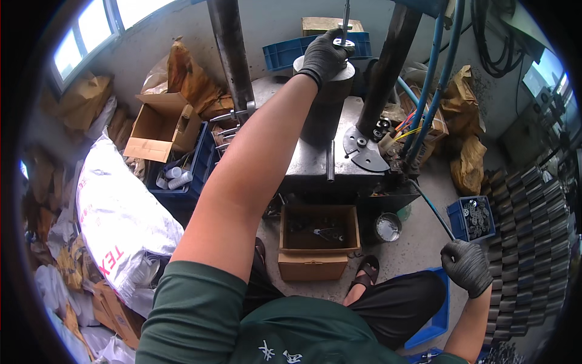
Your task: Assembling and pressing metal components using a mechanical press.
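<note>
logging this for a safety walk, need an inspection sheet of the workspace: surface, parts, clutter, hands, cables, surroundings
Surface: grey metal bed, with a cylinder standing on it and a notched plate near its right edge.
Job's things: small disc above the cylinder's top, below an upright rod; lever at right.
Clutter: open carton and white sack at left; blue bin of metal parts at right.
Left hand: gloved, fingers at the disc; grip unclear.
Right hand: gloved, closed around the lever's end.
Cables: coloured wires and blue hoses at right; black cables on the wall.
Surroundings: window upper left; stacked metal pieces far right.
</note>
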Motion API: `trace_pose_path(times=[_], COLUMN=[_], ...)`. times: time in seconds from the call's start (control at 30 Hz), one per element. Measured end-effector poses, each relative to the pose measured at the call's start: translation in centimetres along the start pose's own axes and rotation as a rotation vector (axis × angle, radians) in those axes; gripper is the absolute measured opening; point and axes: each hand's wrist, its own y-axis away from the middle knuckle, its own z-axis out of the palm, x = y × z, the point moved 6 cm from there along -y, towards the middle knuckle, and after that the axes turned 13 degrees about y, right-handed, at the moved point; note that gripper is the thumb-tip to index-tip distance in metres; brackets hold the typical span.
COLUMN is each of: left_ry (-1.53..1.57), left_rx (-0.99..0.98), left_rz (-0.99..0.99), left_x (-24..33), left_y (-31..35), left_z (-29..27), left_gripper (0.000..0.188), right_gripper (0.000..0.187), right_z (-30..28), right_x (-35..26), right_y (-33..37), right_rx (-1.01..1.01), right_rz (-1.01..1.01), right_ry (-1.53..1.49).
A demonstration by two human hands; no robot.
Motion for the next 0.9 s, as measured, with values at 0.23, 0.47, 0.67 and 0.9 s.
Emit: trace_pose_path(times=[0.23,0.47,0.67,0.9], left_ry=[-0.027,-0.101,-0.109,-0.013], left_rx=[-0.017,0.004,0.015,-0.020], left_rz=[-0.053,0.016,0.034,0.022], left_x=[-0.1,-1.3,-1.2,-1.5], left_y=[0.0,-0.6,-0.6,-0.5], left_z=[-0.2,-0.4,0.2,0.0], left_gripper=[0.060,0.063,0.065,0.056], right_gripper=[0.007,0.007,0.007,0.012], right_z=[2.2,2.0,1.5,0.0], right_x=[0.3,0.4,0.4,1.4], right_y=[1.3,1.0,1.1,-0.1], right_rx=[0.187,0.195,0.201,0.109], right_rz=[0.093,0.072,0.041,0.031], right_ry=[-0.076,-0.064,-0.038,-0.076])
